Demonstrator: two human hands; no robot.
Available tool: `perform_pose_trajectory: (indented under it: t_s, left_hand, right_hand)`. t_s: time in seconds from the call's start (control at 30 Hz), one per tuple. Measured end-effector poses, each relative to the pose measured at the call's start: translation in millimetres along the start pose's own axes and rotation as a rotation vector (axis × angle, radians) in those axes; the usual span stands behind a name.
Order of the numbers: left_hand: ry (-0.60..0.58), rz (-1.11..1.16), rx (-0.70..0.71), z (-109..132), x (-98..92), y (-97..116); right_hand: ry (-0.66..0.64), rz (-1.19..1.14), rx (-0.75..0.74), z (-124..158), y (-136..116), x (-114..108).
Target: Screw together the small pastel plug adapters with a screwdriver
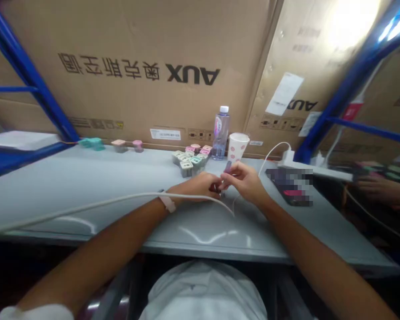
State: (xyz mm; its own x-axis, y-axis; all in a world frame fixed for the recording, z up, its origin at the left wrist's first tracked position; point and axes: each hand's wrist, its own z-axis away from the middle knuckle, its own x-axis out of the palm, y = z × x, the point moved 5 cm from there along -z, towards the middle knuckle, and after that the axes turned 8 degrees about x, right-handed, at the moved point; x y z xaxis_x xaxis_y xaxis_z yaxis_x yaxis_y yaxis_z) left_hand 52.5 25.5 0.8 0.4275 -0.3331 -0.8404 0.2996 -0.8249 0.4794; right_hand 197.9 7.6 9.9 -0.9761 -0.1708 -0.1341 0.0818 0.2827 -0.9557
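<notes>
Two containers on the pale grey counter [100, 178] from where I sit: a clear plastic bottle w/ white cap [221, 135] at 12 o'clock from the hands, and a white paper cup w/ reddish pattern [237, 147] just beside it, approx 1 o'clock. Bottle's capped, liquid level hard to read; can't see down into the cup. Behind both stands a big brown cardboard box printed AUX [136, 35], contents hidden.

My R hand [246, 181] has its grip pinched, thumb to index, on a small, slim purple piece [228, 167]. It's upright-ish, top end poking above the fingers, lower end hidden; edges blurred. It's betw. the two hands, over the counter's middle. L hand [204, 183] is right up against it at 9 o'clock, fingers curled; can't tell how far its grip is closed or on what.

Cluster of small cream, pink and teal blocks [190, 161] near the L hand, approx 10 o'clock. Dark flat rectangular item, part pixelated [288, 186], at 3 o'clock from the R hand.
</notes>
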Motion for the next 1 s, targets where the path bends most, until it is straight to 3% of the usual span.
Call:
perform_pose_trajectory:
  t_s: [0.53, 0.83, 1.0]
  left_hand:
    - [0.001, 0.032, 0.018, 0.4, -0.6, 3.9]
    - [0.01, 0.018, 0.014, -0.5, -0.3, 1.6]
    - [0.003, 0.028, 0.027, -0.9, 0.0, 2.4]
  right_hand:
    - [-0.023, -0.029, 0.015, -1.7, 2.6, -0.5]
    - [-0.1, -0.021, -0.003, 0.9, -0.9, 3.5]
    - [-0.068, -0.019, -0.009, -0.5, 1.7, 0.0]
